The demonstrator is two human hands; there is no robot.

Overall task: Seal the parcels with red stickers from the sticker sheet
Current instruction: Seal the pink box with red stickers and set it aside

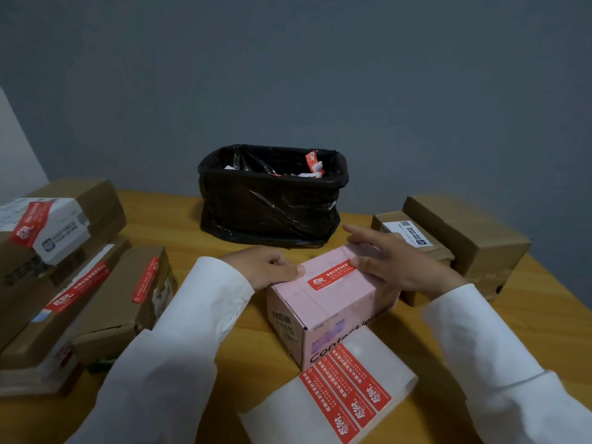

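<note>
A pink parcel (323, 302) lies in the middle of the wooden table (160, 219), with a red sticker (331, 274) across its top. My left hand (266, 267) holds the box's left top edge, fingers curled, thumb near the sticker's left end. Over the right end of the sticker my right hand (394, 257) lies with fingers spread and straight, pressing down on the box top. A white sticker sheet (326, 395) with three red stickers lies in front of the box, near the table's front edge.
Brown parcels bearing red stickers are stacked at the left (64, 267). Two brown parcels without red stickers stand at the right (448, 238). A bin lined with a black bag (272, 200) holding paper scraps stands behind the pink box.
</note>
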